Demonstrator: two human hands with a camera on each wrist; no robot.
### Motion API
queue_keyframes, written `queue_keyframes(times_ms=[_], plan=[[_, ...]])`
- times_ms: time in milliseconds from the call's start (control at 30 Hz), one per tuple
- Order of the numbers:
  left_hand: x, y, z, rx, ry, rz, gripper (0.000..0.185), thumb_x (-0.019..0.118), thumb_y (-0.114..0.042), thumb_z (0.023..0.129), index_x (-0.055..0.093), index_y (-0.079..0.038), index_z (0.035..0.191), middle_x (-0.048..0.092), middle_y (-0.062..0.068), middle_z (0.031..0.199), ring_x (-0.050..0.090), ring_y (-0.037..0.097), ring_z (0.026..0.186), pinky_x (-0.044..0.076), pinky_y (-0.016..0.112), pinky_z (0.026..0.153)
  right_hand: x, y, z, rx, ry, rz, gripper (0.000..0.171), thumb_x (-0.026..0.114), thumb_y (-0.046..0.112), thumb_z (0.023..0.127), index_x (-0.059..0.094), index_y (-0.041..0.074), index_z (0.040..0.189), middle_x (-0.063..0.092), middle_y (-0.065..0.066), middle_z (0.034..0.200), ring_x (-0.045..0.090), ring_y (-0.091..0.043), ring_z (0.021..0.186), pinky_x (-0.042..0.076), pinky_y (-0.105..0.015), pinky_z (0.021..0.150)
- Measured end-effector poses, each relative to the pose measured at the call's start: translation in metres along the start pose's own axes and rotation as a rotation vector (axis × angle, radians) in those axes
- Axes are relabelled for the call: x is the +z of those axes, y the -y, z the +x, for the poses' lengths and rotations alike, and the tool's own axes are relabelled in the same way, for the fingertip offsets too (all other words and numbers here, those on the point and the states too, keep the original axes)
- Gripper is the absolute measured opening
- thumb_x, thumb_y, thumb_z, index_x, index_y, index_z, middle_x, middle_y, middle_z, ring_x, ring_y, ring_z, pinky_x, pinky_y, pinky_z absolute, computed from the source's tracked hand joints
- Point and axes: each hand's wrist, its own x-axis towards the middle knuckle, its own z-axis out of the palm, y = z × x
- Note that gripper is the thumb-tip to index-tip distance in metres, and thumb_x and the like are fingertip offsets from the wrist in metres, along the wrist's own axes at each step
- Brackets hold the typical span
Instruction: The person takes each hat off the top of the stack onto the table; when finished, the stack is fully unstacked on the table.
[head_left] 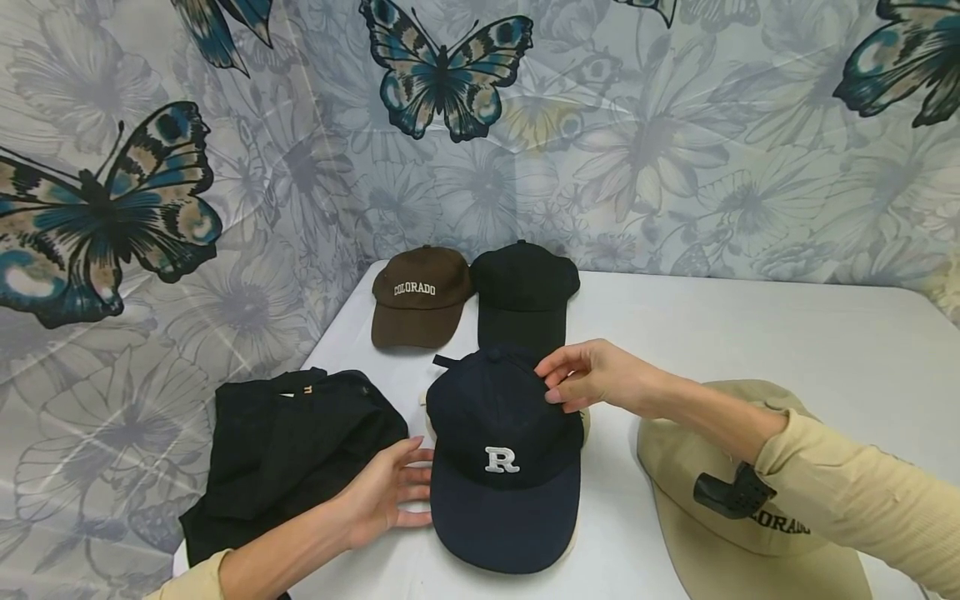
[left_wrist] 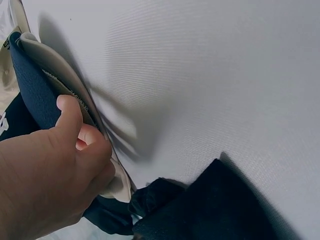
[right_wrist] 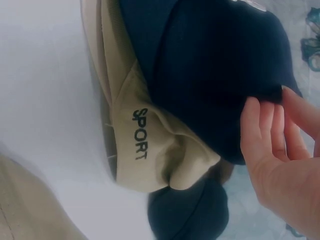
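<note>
A navy cap (head_left: 502, 417) with a white "R" sits on top of a beige cap (right_wrist: 140, 145) marked "SPORT", near the front middle of the white table (head_left: 750, 333). My left hand (head_left: 390, 492) is at the stack's left edge. In the left wrist view its thumb (left_wrist: 69, 110) lies on the navy cap (left_wrist: 30, 85) and a curled finger presses the beige cap (left_wrist: 55, 70) beneath. My right hand (head_left: 585, 379) reaches over from the right. Its straight fingertips (right_wrist: 255, 107) touch the back of the navy crown (right_wrist: 210, 50), palm open.
A brown "COLORADO" cap (head_left: 416, 296) and a black cap (head_left: 522, 292) lie at the back of the table. A beige "COLORADO" cap (head_left: 720, 517) lies under my right forearm. Black clothing (head_left: 292, 442) is heaped at the front left. A butterfly-print curtain (head_left: 675, 125) hangs behind.
</note>
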Motion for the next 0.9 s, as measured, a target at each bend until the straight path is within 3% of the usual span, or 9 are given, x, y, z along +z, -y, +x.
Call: queue_keyframes(times_ms=[267, 900], plan=[[0.0014, -0.0020, -0.0017, 0.022, 0.012, 0.002, 0.070, 0.042, -0.049, 0.096, 0.031, 0.003, 0.141, 0.050, 0.015, 0.115, 0.053, 0.027, 0.100, 0.049, 0.045, 0.085, -0.0021, -0.0016, -0.0033, -0.019, 0.000, 0.014, 0.040, 0.068, 0.001, 0.086, 0.056, -0.009, 0.122, 0.058, -0.010, 0.095, 0.065, -0.021, 0.090, 0.053, -0.037, 0.081], [0.0008, -0.0086, -0.0074, 0.045, 0.031, 0.007, 0.072, 0.039, -0.047, 0.098, 0.027, 0.007, 0.143, 0.048, 0.021, 0.129, 0.057, 0.025, 0.104, 0.048, 0.043, 0.089, -0.0065, 0.0022, -0.0087, -0.048, -0.027, 0.008, 0.038, 0.065, 0.000, 0.086, 0.054, -0.008, 0.121, 0.057, -0.009, 0.095, 0.063, -0.020, 0.089, 0.053, -0.039, 0.083]])
